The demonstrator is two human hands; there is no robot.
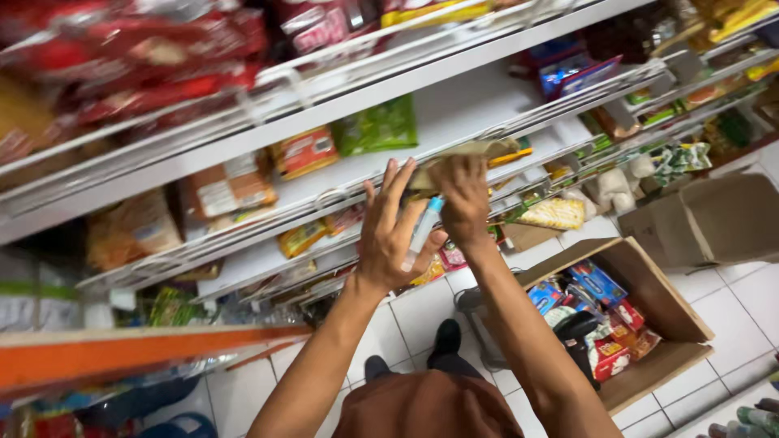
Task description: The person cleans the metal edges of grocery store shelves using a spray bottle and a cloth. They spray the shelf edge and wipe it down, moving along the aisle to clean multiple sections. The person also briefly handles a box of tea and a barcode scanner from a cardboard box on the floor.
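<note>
From the head camera you look down at your two bare arms raised in front of white shop shelves [454, 113]. Your left hand [391, 235] is spread, fingers apart and pointing up, with the palm turned toward the shelf; a slim tube with a blue cap [423, 227] lies across the palm, pinned there by the thumb rather than wrapped by the fingers. Your right hand [464, 199] is just beside it, touching or nearly touching the left fingertips, and it is closed over the edge of a tan cloth or folded paper [466, 152] that rests on the wire front rail [519, 134] of the middle shelf. Whether the right hand also touches the tube, you cannot tell, because the hand covers the tube's upper end.

On the shelf behind your hands stand a green packet [377, 126] and an orange packet [304, 152], well apart from the cloth. The shelf above holds rows of red bags [154, 57]. Lower shelves carry small yellow and brown packets, blurred in the picture.

Below your right arm an open cardboard box [665, 308] sits on the white tiled floor [746, 300], filled with red and blue packets. A second cardboard box [706, 215] lies behind it near the shelf foot. An orange shelf edge [122, 353] crosses the lower left. Your dark shoe [446, 337] shows on the tiles between your arms.
</note>
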